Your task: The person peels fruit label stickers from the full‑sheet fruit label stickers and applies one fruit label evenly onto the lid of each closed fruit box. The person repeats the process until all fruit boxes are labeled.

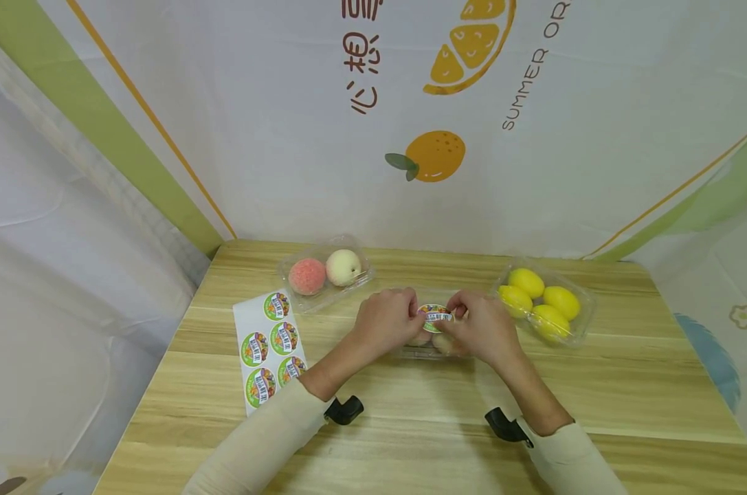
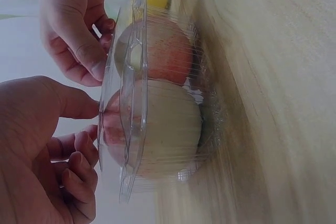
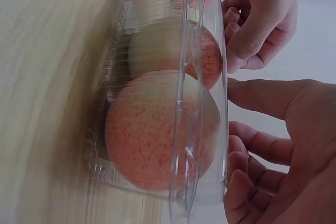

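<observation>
A round fruit-print sticker (image 1: 433,316) lies at the middle of the lid of a clear plastic box (image 1: 404,352). Through the box wall show a pale peach (image 2: 173,129) and redder peaches, one a pink peach (image 3: 147,129). My left hand (image 1: 385,318) is at the sticker's left edge, thumb tip against the lid and other fingers bent. From the right, my right hand (image 1: 486,324) reaches to the sticker; its thumb overlaps the sticker and its other fingers bend loosely near the lid. The sticker's surface cannot be made out in the wrist views.
A sheet of round stickers (image 1: 244,347) lies to the left. Behind it sits a clear box (image 1: 330,300) with a red peach (image 1: 307,276) and a white peach (image 1: 343,267). On the right, another clear box (image 1: 580,330) holds several lemons (image 1: 561,302). A printed cloth (image 1: 324,185) hangs behind the table.
</observation>
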`<act>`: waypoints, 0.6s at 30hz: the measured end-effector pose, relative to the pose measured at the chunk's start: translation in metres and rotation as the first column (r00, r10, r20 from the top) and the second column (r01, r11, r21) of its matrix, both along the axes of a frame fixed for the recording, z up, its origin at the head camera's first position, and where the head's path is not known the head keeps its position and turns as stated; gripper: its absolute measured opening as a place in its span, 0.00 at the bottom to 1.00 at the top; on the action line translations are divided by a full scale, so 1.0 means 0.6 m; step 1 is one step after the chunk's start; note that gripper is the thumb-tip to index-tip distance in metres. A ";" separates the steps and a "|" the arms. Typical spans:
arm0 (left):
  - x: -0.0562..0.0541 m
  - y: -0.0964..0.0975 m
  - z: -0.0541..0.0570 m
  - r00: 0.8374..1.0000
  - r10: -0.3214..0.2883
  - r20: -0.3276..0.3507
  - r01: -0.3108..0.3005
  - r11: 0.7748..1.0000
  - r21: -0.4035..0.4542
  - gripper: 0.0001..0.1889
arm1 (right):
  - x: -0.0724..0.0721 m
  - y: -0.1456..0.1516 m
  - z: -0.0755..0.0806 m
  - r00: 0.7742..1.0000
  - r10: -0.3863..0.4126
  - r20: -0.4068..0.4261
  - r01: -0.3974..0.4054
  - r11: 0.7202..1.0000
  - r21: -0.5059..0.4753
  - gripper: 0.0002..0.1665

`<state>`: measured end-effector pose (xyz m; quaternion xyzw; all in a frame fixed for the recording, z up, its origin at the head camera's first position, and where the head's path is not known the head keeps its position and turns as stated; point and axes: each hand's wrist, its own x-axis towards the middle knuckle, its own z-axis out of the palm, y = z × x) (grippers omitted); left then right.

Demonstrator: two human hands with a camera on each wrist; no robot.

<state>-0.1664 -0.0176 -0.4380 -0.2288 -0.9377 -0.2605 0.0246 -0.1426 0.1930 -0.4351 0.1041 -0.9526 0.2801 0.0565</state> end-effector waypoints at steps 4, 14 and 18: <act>-0.001 -0.003 0.000 1.000 0.003 -0.005 -0.003 1.000 0.006 0.14 | 0.002 0.002 -0.005 0.996 0.056 -0.073 -0.054 0.998 0.021 0.14; 0.003 -0.007 -0.005 0.998 -0.005 -0.070 0.007 1.000 0.023 0.11 | 0.015 0.001 -0.014 0.916 0.277 -0.288 -0.250 0.960 0.127 0.04; 0.006 -0.011 -0.005 0.996 0.003 -0.084 -0.001 1.000 0.023 0.09 | 0.022 0.007 -0.018 0.882 0.335 -0.332 -0.284 0.939 0.193 0.06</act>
